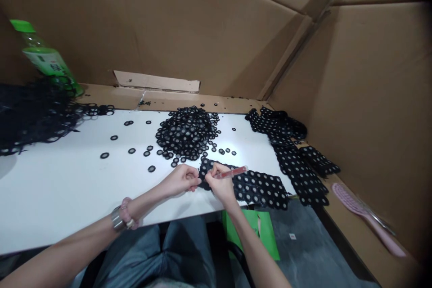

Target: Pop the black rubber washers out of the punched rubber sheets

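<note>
My right hand [221, 184] grips a slim pen-like tool [232, 173] with a clear reddish barrel. It is over the left end of a black sheet with rows of pale round centres [261, 187], and the tool's tip is hidden by my fingers. Just left of that end, my left hand [182, 178] is closed in a pinch at the sheet's edge; whatever it pinches is too small to make out. Behind the hands rises a heap of small black rings with pale centres [187, 132]. Loose rings [131, 150] lie scattered around it on the white table [67, 198].
More black dotted sheets [297, 171] lie along the right edge. A pink hairbrush [367, 218] rests on cardboard at far right. A tangled black mass [30, 117] and a green bottle [50, 60] stand at left. Cardboard walls [202, 31] enclose the back and right. Below hangs a green bag [270, 234].
</note>
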Demonstrator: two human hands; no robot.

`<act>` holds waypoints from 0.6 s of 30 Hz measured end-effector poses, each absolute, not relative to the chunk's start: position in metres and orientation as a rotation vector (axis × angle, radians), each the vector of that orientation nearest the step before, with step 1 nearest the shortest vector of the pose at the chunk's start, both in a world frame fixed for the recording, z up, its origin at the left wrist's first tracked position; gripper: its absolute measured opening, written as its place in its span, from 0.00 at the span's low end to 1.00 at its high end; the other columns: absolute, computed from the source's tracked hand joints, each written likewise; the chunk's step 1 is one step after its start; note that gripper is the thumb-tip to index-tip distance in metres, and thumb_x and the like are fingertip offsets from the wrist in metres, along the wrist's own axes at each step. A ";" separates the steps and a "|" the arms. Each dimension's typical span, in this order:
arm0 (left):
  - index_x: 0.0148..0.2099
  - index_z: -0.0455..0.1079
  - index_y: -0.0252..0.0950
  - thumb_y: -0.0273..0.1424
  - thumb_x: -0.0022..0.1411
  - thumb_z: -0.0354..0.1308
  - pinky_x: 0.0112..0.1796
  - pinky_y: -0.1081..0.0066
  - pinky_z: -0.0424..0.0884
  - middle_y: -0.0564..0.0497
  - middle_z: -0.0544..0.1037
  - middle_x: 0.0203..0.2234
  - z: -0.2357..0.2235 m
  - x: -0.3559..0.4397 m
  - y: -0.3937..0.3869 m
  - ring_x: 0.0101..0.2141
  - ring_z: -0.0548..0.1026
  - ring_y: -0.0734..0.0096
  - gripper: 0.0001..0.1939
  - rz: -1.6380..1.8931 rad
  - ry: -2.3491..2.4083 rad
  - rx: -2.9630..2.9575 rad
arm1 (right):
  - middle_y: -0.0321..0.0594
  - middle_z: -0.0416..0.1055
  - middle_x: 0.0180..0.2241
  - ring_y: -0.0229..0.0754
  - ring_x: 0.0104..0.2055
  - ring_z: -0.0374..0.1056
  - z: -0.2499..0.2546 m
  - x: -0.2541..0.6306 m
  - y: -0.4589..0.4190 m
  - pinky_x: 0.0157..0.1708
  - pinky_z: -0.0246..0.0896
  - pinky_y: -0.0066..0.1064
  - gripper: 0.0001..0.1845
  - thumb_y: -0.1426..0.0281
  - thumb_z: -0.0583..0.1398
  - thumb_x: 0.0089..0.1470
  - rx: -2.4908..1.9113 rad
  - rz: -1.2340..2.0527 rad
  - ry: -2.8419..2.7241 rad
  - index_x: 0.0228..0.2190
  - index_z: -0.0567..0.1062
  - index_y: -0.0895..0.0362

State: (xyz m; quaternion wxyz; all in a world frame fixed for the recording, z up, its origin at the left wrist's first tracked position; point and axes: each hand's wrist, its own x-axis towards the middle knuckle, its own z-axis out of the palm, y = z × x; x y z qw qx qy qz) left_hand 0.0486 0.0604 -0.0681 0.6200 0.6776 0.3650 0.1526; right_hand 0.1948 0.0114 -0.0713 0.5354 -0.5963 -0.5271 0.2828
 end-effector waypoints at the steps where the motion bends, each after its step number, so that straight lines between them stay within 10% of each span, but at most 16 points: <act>1: 0.25 0.64 0.32 0.36 0.50 0.56 0.20 0.78 0.60 0.54 0.70 0.15 -0.068 0.049 0.060 0.18 0.67 0.77 0.12 0.363 0.823 1.538 | 0.26 0.49 0.12 0.32 0.16 0.46 -0.071 0.194 0.011 0.18 0.41 0.25 0.14 0.77 0.55 0.37 -1.418 0.668 -1.265 0.11 0.55 0.55; 13: 0.26 0.58 0.34 0.39 0.55 0.52 0.24 0.76 0.59 0.56 0.65 0.17 -0.053 0.053 0.049 0.21 0.64 0.76 0.13 0.465 0.697 1.591 | 0.24 0.51 0.11 0.31 0.12 0.45 -0.059 0.217 0.008 0.14 0.40 0.23 0.15 0.69 0.53 0.50 -1.348 0.647 -1.105 0.18 0.52 0.53; 18: 0.28 0.60 0.36 0.34 0.60 0.47 0.30 0.74 0.61 0.54 0.67 0.25 -0.006 0.050 0.024 0.27 0.65 0.73 0.10 0.587 0.718 2.010 | 0.26 0.54 0.15 0.33 0.17 0.50 -0.033 0.288 0.025 0.21 0.47 0.25 0.11 0.66 0.59 0.47 -1.539 0.147 -1.351 0.20 0.61 0.54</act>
